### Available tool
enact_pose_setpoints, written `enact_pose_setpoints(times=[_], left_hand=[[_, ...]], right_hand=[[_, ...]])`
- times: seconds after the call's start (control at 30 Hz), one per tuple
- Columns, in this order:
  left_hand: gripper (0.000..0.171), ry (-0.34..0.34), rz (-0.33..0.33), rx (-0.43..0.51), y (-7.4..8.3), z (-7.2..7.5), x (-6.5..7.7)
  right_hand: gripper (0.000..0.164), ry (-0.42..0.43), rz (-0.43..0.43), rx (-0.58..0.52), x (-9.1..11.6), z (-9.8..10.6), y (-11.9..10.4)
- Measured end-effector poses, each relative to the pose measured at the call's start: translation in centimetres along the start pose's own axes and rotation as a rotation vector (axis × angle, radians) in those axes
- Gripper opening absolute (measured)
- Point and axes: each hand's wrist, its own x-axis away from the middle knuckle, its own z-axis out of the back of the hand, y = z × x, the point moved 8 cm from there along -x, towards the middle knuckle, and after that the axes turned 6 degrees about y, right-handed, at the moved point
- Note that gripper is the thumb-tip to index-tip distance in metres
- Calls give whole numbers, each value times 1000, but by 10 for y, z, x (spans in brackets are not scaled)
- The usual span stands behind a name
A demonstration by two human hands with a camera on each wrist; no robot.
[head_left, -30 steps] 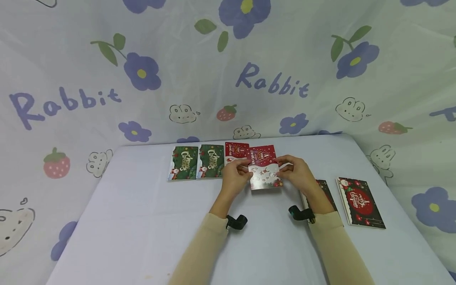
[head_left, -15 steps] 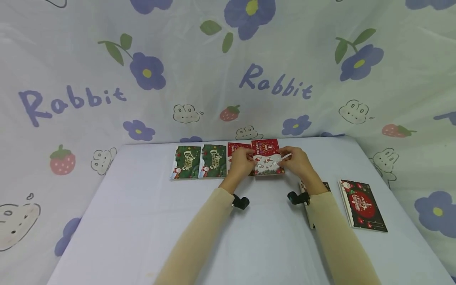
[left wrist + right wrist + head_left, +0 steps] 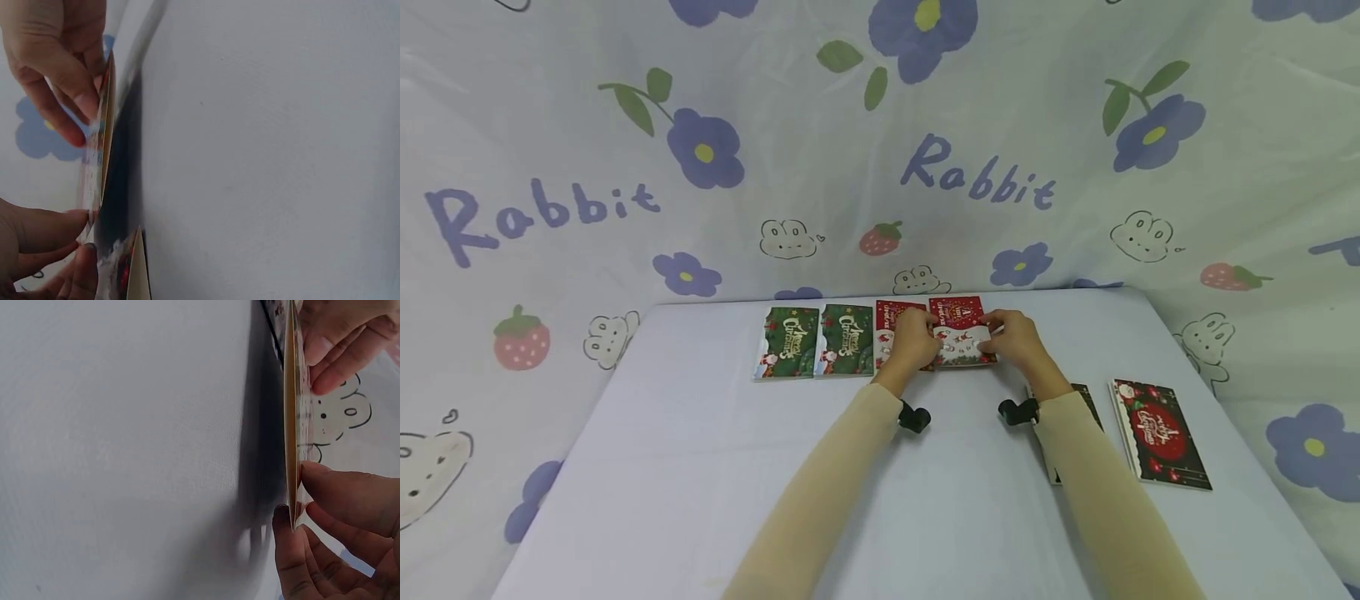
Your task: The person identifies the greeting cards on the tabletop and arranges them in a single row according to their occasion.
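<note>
Red and white, the held card (image 3: 961,335) sits between two hands, its long axis running away from the person.
From the left, along the far edge of the counter (image 3: 700,433), lie a green card (image 3: 788,343), a second green card (image 3: 844,340) and a red twin (image 3: 889,318), partly hidden by the left hand (image 3: 913,340). That grip pinches the held card's left side, so the card lies directly to its right. The right hand (image 3: 1017,340) pinches the opposite side; neither is clearly nearer. The wrist views show the card's near edge above its shadow; far-edge contact is unclear. Rightward, a dark card (image 3: 1087,402) shows past the sleeve (image 3: 1097,492); another dark card (image 3: 1163,435) lies well apart.
</note>
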Motion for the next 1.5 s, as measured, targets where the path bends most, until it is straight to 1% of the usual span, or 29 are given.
enact_pose_setpoints(times=[0.1,0.2,0.3,0.43,0.53,0.63,0.87,0.97,1.13,1.33,1.5], left_hand=[[37,-3,-15,-37,0,-2,0],[36,-7,-6,-53,-3,-5,0],[36,-4,7,-44,-5,-6,1],[37,7,19,-32,-8,-6,0],[37,5,25,-29,-9,-6,0],[38,-7,31,-23,-10,-7,0],[39,-11,42,-19,-12,-8,-1],[39,-10,50,-14,-13,-9,-2],[41,-12,45,-14,-11,-10,-4],[43,-31,50,-38,-14,-12,-5],[43,-33,45,-28,-15,-12,-3]], right_hand=[[53,-4,-1,20,-2,-3,-1],[53,-7,-6,31,-3,-5,-2],[53,4,-2,50,-4,-7,-2],[54,26,33,99,-4,-10,-6],[54,39,53,135,-3,-11,-9],[53,47,56,161,-2,-12,-10],[52,31,42,203,-1,-13,-14],[51,24,50,226,-1,-13,-16],[51,27,65,262,-2,-12,-17],[51,13,55,267,-4,-14,-15],[52,7,57,273,-6,-17,-12]])
